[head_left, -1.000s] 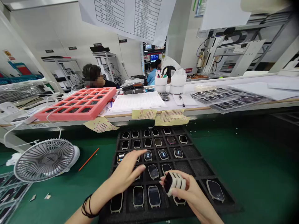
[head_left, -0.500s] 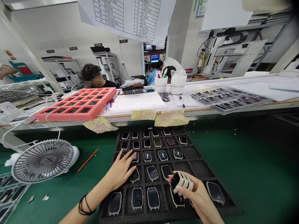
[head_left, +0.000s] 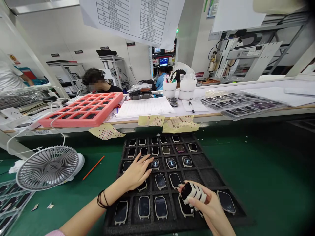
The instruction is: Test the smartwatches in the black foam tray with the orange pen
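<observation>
A black foam tray (head_left: pixel 204 162) lies on the green bench top, its compartments holding many smartwatch bodies without straps. My left hand (head_left: pixel 136 172) is spread over the left part of the tray, fingertips beside a smartwatch (head_left: pixel 155 164) with a lit dial; the fingers hide the compartment left of it. Two more lit smartwatches (head_left: pixel 171 163) sit in the same row. Over the lower right of the tray, my right hand (head_left: pixel 206 203) is closed around a stack of smartwatches (head_left: pixel 194 192), with one dark screen facing left. A large dark watch (head_left: pixel 225 202) rests beside that hand.
A grey fan (head_left: pixel 50 167) and an orange stick (head_left: pixel 93 167) are at left. On the shelf are a pink foam tray (head_left: pixel 98 122), paper sheets (head_left: pixel 145 107), a white pen cup (head_left: pixel 169 89) and clear trays (head_left: pixel 242 114). A person (head_left: pixel 98 80) sits beyond the shelf.
My left hand has moved right, uncovering a dark watch at the left of its row and covering another compartment. My right hand keeps its stack in nearly the same place.
</observation>
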{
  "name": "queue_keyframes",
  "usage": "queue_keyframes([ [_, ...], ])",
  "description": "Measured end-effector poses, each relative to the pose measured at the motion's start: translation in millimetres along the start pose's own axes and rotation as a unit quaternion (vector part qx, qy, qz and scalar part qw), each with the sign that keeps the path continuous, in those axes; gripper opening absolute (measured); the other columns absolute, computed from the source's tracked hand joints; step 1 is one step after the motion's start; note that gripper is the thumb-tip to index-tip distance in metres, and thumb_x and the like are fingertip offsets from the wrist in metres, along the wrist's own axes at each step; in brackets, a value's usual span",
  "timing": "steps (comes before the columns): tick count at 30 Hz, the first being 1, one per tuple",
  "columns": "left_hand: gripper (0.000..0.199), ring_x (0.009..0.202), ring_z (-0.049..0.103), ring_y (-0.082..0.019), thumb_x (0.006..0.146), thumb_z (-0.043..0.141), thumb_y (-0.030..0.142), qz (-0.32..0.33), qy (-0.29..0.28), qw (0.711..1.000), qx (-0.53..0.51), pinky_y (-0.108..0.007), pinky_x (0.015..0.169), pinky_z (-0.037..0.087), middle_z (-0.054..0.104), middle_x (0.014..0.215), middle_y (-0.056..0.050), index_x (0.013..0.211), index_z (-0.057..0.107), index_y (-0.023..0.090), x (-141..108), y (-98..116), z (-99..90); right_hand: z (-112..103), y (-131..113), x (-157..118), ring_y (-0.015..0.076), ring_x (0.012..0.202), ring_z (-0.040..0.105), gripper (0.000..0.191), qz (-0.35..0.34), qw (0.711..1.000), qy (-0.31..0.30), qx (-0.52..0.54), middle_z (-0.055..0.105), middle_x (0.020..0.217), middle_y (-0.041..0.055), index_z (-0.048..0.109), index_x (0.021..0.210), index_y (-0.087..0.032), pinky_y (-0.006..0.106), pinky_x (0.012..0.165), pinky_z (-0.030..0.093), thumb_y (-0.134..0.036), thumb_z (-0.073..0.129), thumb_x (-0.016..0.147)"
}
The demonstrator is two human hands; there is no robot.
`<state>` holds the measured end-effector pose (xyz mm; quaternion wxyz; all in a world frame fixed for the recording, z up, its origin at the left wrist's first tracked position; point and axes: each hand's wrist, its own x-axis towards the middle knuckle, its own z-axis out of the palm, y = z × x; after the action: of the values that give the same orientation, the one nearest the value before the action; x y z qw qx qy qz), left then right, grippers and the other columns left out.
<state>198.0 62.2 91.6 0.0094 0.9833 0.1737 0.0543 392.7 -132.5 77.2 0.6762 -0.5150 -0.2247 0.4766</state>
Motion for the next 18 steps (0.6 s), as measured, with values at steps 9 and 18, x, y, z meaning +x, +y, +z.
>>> queue_keyframes([
  [9, 0.046, 0.138, 0.033, -0.025, 0.099, 0.032, 0.031, 0.068, -0.009, 0.997, 0.029, -0.051, 0.117, 0.014, 0.051, 0.14, -0.008, 0.143, 0.029, 0.016, -12, 6, 3.1, -4, -2, -1, 0.0345, 0.093, 0.069, 0.044, -0.005, 1.0, -0.003, -0.008, 0.075, 0.093, 0.0138, 0.075, 0.095, -0.019, 0.041, 0.079, 0.057, -0.039, 0.086, 0.057],
  [18, 0.042, 0.137, 0.034, -0.023, 0.099, 0.028, 0.028, 0.035, 0.022, 0.999, 0.013, -0.049, 0.116, 0.021, 0.049, 0.141, -0.008, 0.139, 0.032, 0.017, 16, 13, -5.1, -6, 2, 0, 0.0353, 0.094, 0.069, 0.045, -0.016, 1.0, -0.012, -0.013, 0.075, 0.095, 0.0156, 0.074, 0.096, -0.017, 0.042, 0.081, 0.056, -0.04, 0.085, 0.059],
])
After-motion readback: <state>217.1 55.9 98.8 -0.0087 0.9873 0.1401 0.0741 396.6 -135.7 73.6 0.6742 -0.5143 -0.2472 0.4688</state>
